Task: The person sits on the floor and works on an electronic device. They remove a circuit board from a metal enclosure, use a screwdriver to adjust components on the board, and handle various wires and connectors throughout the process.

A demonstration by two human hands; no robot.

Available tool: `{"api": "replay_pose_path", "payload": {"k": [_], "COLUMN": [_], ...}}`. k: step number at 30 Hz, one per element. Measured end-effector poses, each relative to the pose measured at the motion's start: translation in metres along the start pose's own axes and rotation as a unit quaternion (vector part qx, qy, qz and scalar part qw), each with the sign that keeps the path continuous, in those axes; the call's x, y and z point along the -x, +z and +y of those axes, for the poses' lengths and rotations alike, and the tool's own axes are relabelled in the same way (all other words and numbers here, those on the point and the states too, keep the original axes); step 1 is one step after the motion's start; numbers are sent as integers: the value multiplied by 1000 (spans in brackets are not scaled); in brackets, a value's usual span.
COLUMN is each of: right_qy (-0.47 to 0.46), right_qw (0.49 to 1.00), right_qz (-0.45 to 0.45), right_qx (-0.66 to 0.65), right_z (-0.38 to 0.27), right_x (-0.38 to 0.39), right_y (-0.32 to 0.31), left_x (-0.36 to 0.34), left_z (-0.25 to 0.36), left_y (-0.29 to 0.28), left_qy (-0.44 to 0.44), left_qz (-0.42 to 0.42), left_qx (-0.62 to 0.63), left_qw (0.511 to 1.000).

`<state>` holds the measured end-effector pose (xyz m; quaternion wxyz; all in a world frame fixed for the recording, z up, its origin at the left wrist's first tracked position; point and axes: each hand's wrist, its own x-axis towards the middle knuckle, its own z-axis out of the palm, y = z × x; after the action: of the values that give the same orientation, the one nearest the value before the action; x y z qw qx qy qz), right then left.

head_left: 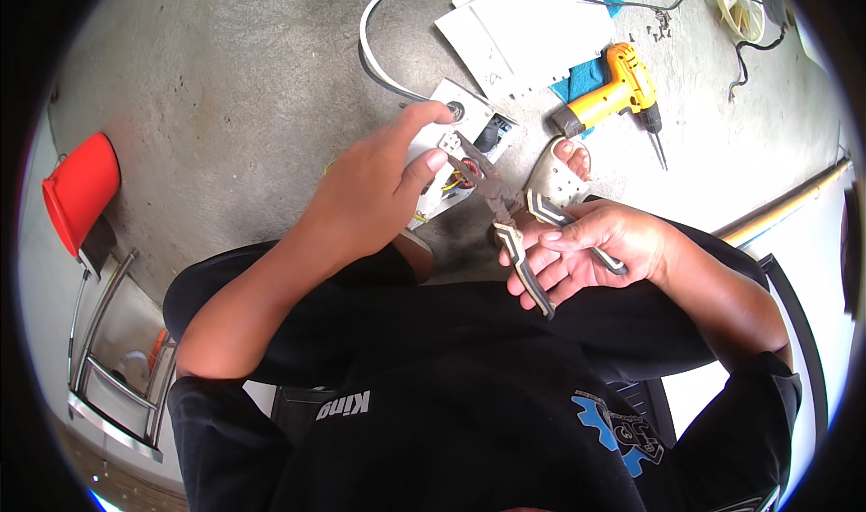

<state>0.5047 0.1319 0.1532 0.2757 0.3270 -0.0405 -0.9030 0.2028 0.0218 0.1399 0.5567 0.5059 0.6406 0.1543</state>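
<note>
While the white metal unit with exposed wiring [468, 97] lay before the seated person's legs, the rusty steel pliers with black-and-beige handles [495, 187] reached over it, their jaws parted beside the small white plastic connector [449, 140]. The right hand [600, 241] was wrapped loosely around both handles; the left hand [365, 187] had its forefinger by the round black cable fitting [457, 111] and its thumb apart from it, though with its other fingers hidden I could not tell whether it gripped the unit. Good work here probably called for bracing the unit, lining up both jaws before squeezing, and keeping the left thumb clear of the bite. The red-wound ring coil [469, 171] sat close by the jaws, so a short, straight squeeze seemed safer than a twist, which could have scraped the winding. Farther out lay the yellow cordless drill with a black chuck [613, 97] and the flat white metal panel [532, 38], on the side away from the person.
</note>
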Motion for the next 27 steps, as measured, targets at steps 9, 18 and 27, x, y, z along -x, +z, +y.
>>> {"api": "replay_pose_path", "payload": {"k": [9,18,27], "right_qy": [-2,-29,-73], "right_qw": [999,958,518], "right_qz": [-37,73,666], "right_qx": [4,275,532], "right_z": [-2,-44,-110], "right_x": [0,66,156], "right_y": [-3,27,-44], "left_x": [-21,-33,-43], "left_z": [-37,-48,-55], "left_y": [20,11,13], "left_qy": [-102,-108,-39], "left_qz": [64,-18,16], "left_qx": [207,230,124], "left_qw": [971,967,991]}}
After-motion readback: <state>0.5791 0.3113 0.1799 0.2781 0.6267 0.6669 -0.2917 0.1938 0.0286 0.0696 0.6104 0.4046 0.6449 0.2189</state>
